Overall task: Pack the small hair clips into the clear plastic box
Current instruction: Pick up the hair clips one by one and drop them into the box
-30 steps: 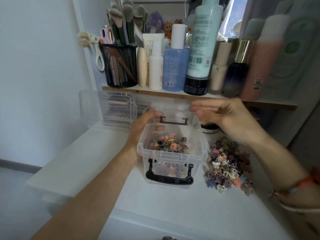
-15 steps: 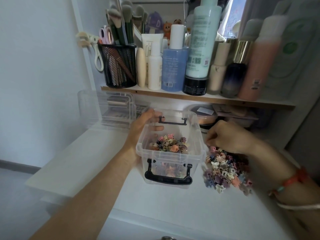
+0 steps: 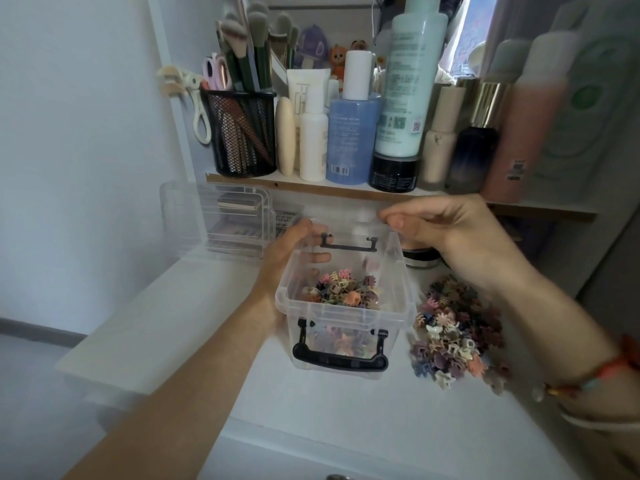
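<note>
Two bare hands are at work over a white surface (image 3: 311, 410), and the clear plastic box (image 3: 341, 317) sits right in the middle of it, lid off, black handle (image 3: 337, 356) on its near wall and a second black handle (image 3: 348, 243) on the far wall. Left hand (image 3: 294, 247) is wrapped around the box's far-left corner, thumb on the outside, fingers curled over the rim and seen through the plastic, so that grip is closed on the box. Inside, a heap of small hair clips (image 3: 341, 291) in pinks, purples, orange and cream covers the bottom, more showing through the near wall. Right hand (image 3: 443, 230) hovers above the box's far-right corner, palm down, fingers drawn together with the tips pinched narrow; whether a clip is between them, I cannot tell. A blurred pale speck (image 3: 369, 263) hangs in the air inside the box just below that hand. On the right, just beside the box, lies the loose pile of clips (image 3: 453, 330) spread on the surface. A beaded bracelet (image 3: 595, 375) circles the right wrist. Farther back, a shelf (image 3: 311, 187) carries a black mesh cup (image 3: 242, 133) of brushes and a row of bottles, with a clear organiser (image 3: 221, 220) tucked under it on the left
</note>
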Demonstrator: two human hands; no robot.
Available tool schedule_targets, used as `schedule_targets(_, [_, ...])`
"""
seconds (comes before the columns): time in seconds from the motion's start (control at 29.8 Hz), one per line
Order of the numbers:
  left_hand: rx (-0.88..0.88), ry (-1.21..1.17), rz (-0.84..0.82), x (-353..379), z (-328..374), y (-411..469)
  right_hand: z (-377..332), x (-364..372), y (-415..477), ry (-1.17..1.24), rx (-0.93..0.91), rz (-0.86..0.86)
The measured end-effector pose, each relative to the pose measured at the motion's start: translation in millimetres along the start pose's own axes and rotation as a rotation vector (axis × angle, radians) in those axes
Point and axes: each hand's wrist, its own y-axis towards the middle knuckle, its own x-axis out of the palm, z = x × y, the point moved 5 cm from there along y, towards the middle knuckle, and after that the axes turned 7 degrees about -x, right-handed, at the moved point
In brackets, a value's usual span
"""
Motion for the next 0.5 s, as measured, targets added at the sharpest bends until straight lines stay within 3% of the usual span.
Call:
schedule_targets(0.1, [0.001, 0.012, 0.003, -0.2, 0.1, 0.9, 18.1, -16.4, 1.4, -0.37, 0.119, -0.052])
schedule_targets(0.2, [0.007, 0.01, -0.001, -0.8, -0.4, 2.0, 44.4, -26.6, -5.9, -0.791, 0.3, -0.25])
schedule_targets(0.4, [-0.013, 0.019, -0.004, -0.5, -1.0, 1.4, 63.2, -18.2, -13.3, -0.908, 0.365, -0.381])
schedule_targets(0.5, [-0.013, 0.017, -0.005, 0.0, -0.6, 0.4, 52.8, -18.8, -5.6, -0.797, 0.257, -0.214])
